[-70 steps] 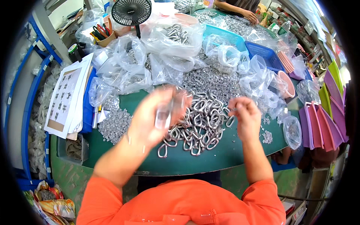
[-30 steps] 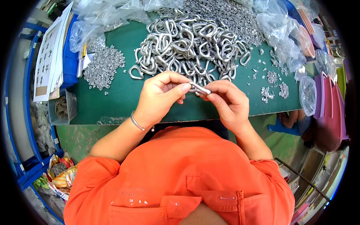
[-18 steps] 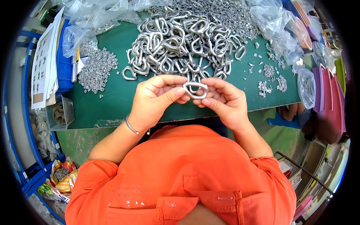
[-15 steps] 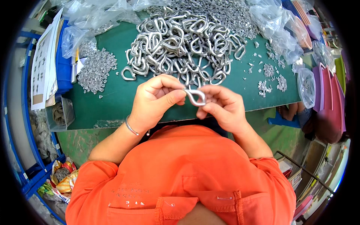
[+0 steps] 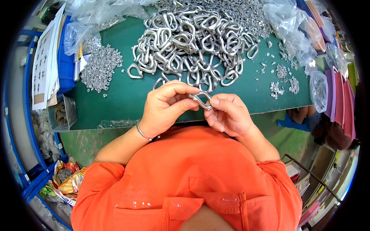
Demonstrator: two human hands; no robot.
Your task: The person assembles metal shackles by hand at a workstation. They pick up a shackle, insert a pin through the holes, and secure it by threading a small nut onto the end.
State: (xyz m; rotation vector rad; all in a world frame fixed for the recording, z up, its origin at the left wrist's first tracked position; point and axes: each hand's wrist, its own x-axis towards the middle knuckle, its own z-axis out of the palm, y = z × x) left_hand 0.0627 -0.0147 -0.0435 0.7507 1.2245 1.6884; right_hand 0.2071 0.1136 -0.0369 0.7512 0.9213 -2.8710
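A bent, teardrop-shaped metal ring (image 5: 200, 101) is held up between my two hands, just in front of my body near the table's front edge. The thumb and index finger of my left hand (image 5: 166, 103) pinch one end of it. At the other end, my right hand (image 5: 232, 115) grips it between thumb and fingers. Just beyond my hands lies a large pile of similar silver metal rings (image 5: 191, 43), heaped over one another. A few rings lie loose at the pile's near edge, one close behind my left hand.
Small clear plastic pieces (image 5: 101, 70) form a heap on the left of the green table (image 5: 127, 109). More small grey pieces (image 5: 246, 17) spread at the back, beside plastic bags (image 5: 287, 29). Little clusters (image 5: 276, 90) lie at the right. A blue rack (image 5: 29, 96) borders the left.
The metal ring has been tilted between my fingers, and my right fingers have shifted their grip on its end. The view has moved slightly, and another loose ring shows behind my left hand.
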